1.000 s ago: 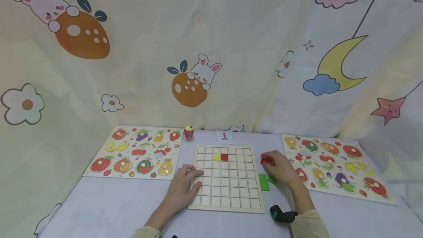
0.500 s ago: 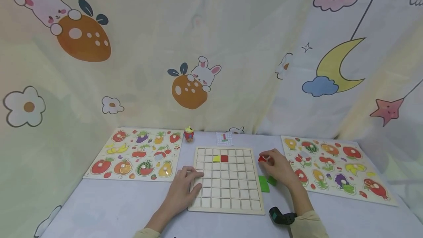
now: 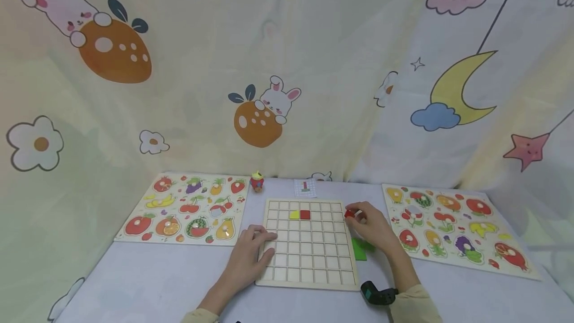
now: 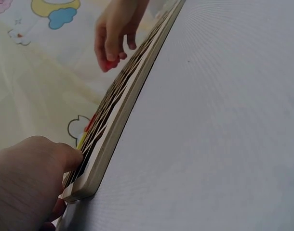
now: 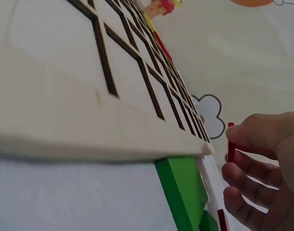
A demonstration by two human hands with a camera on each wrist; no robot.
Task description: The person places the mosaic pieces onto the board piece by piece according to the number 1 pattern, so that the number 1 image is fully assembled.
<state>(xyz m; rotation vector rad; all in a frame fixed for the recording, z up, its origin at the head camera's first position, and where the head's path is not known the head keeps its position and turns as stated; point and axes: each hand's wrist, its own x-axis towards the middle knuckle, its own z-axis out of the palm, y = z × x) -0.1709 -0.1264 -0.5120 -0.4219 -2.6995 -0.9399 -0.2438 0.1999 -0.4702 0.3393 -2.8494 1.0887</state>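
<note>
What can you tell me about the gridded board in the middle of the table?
The board looks like pale wood and lies flat on the white tabletop. Its surface is divided into small squarish cells inside a plain rim. A yellow piece and a red square sit side by side in the second row from the far edge. The left hand rests on its left edge.

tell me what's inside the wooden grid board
A yellow piece and a red square sit side by side near the far edge of the grid board. Whatever lies under the left hand is hidden.
</note>
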